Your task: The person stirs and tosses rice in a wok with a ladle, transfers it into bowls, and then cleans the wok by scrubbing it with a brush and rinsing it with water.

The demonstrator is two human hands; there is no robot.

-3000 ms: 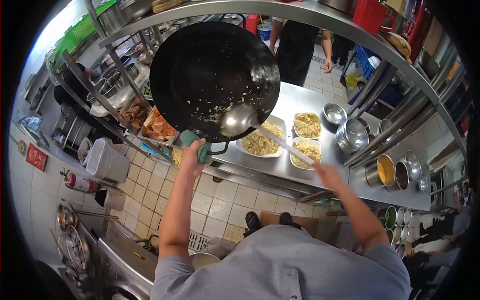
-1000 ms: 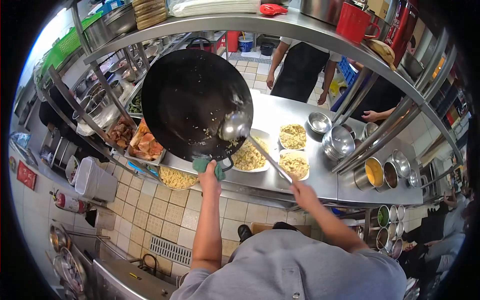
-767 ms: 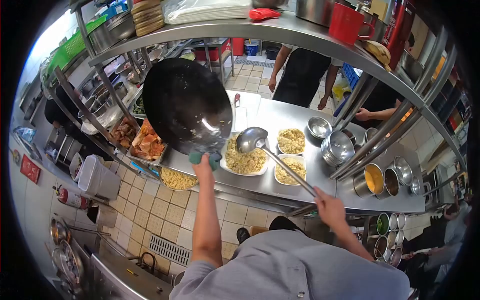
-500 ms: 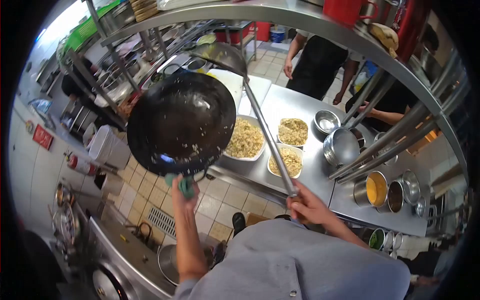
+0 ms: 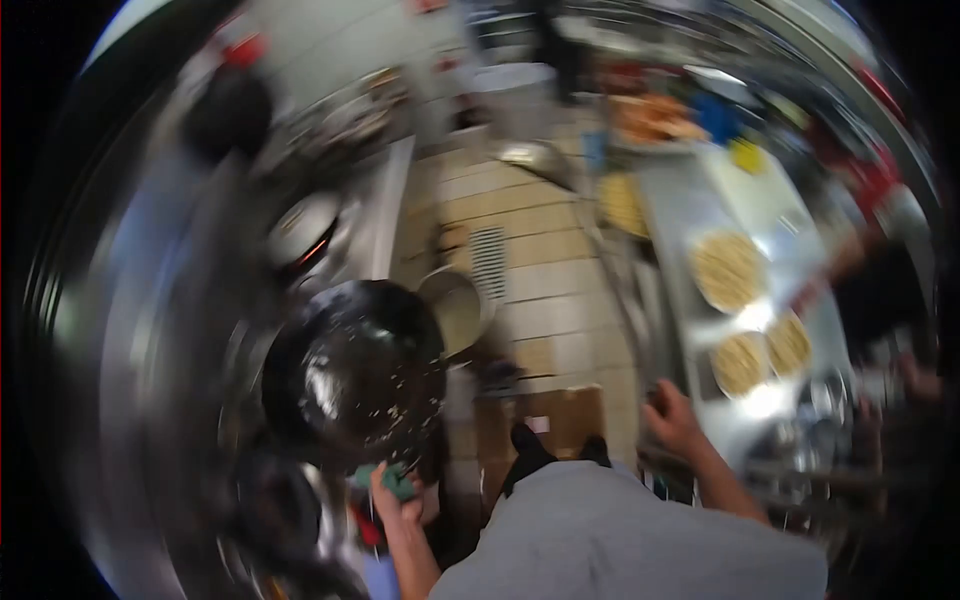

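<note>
My left hand (image 5: 403,512) is closed on the handle end of a black wok (image 5: 345,355), with a folded green cloth (image 5: 392,482) in its grip. The wok is tilted so its inside shows, with scattered rice bits stuck to it. My right hand (image 5: 677,420) is closed round the end of a long metal ladle (image 5: 538,160), whose bowl points away over the floor. Beyond that hand, to the right, white containers of fried rice (image 5: 727,270) stand on a steel counter (image 5: 667,190). Motion blurs much of the view.
A stove line with a round burner or lid (image 5: 303,228) runs along the left. On the tiled floor are a metal pot (image 5: 455,312), a drain grate (image 5: 488,262) and flattened cardboard (image 5: 497,435) by my feet. Another person's arm (image 5: 835,265) reaches over the counter.
My view has turned left, from the counter toward the stove side. The wok has swung with it and is now lower, beside the stove. Both hands keep their holds.
</note>
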